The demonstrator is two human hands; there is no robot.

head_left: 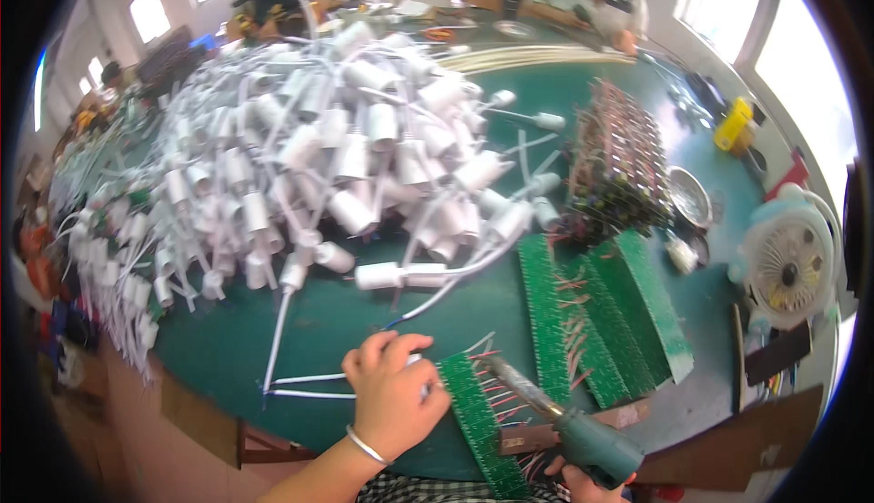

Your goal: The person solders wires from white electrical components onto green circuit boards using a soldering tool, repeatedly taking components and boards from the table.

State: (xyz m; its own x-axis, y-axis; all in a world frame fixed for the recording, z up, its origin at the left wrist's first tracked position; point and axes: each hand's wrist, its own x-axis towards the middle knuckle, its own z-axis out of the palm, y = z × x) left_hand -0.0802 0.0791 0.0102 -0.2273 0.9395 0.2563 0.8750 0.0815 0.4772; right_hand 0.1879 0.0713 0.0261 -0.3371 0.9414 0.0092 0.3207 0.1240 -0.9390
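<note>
My left hand, a bangle on its wrist, is closed with curled fingers around white cable; a bit of white shows between the fingers. Right beside it, a narrow green circuit board strip lies slanted, with red and white wires along its right edge. A soldering iron with a green handle points up and left, its metal tip over those wires. My right hand is at the lower edge, beneath the handle and mostly hidden by it. Whether it grips the iron cannot be made out.
A big heap of white lamp holders with cables covers the table's left and middle. More green board strips and a stack of wired boards lie right. Beyond are a metal dish and a fan. Two people work across the table.
</note>
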